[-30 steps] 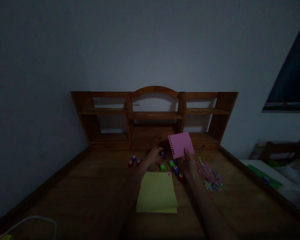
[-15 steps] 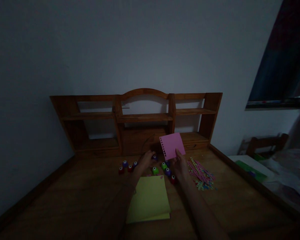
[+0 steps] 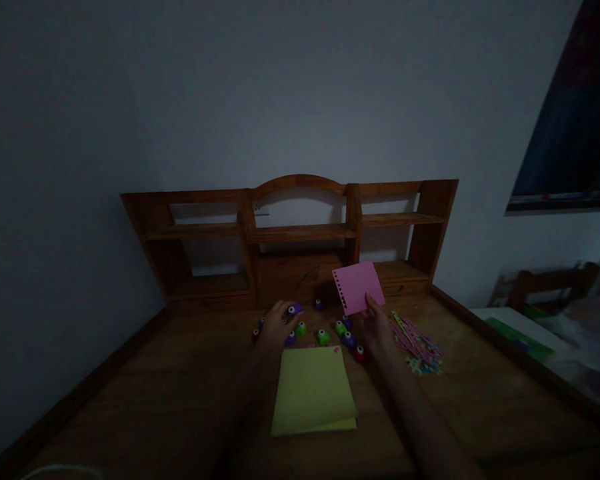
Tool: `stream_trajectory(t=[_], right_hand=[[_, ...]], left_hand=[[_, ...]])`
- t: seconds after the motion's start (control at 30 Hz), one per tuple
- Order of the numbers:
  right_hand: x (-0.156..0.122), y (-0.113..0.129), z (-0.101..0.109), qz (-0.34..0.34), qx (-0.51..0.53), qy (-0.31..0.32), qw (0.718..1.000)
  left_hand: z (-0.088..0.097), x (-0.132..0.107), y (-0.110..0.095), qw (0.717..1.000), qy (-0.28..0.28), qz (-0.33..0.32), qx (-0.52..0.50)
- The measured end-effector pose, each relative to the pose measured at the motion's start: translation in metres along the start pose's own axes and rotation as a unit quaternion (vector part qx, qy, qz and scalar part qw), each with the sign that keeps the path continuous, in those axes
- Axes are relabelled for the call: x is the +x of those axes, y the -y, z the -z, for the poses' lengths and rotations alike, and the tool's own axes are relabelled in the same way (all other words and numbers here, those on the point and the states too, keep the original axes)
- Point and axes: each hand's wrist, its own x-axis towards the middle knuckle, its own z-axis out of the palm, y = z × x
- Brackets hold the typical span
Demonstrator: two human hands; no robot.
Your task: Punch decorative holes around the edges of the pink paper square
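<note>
My right hand (image 3: 377, 329) pinches a pink sheet of paper (image 3: 359, 287) by its lower edge and holds it upright above the desk; a row of small punched holes runs down its left side. My left hand (image 3: 276, 325) is closed round a small purple paper punch (image 3: 294, 309), lifted a little off the desk. More little punches lie between my hands: green ones (image 3: 323, 336), a purple one (image 3: 349, 339), a red one (image 3: 360, 353). A stack of yellow paper (image 3: 314, 389) lies flat in front of me.
A heap of coloured paper strips and punched bits (image 3: 416, 346) lies right of my right hand. A wooden shelf unit (image 3: 300, 230) stands at the back of the desk (image 3: 180, 387) against the wall. A chair back and a cluttered surface (image 3: 535, 313) are at the right.
My left hand has drawn back to the left from the far punches and now has a purple punch in its fingers. The pink sheet stays held up in my right hand.
</note>
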Motion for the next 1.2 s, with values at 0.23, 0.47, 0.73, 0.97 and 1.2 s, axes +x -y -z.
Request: stream_trajectory(t=[0.23, 0.47, 0.73, 0.97, 1.2], right_hand=[[-0.002, 0.001, 0.000, -0.002, 0.018, -0.012, 1.000], [0.000, 0.002, 0.002, -0.047, 0.005, -0.016, 0.999], [-0.002, 0.000, -0.002, -0.034, -0.028, -0.010, 0.999], [-0.006, -0.003, -0.009, -0.030, -0.024, 0.006, 0.999], [-0.005, -0.009, -0.010, -0.038, 0.004, 0.026, 0.999]], left_hand=[[0.000, -0.024, -0.010, 0.998, -0.057, 0.009, -0.030], [0.006, -0.028, -0.021, 0.999, -0.038, -0.005, 0.014], [-0.001, -0.032, -0.019, 0.992, 0.003, 0.025, -0.126], [-0.006, -0.029, -0.011, 0.946, 0.030, 0.139, -0.293], [-0.009, -0.028, -0.012, 0.932, 0.001, 0.170, -0.321]])
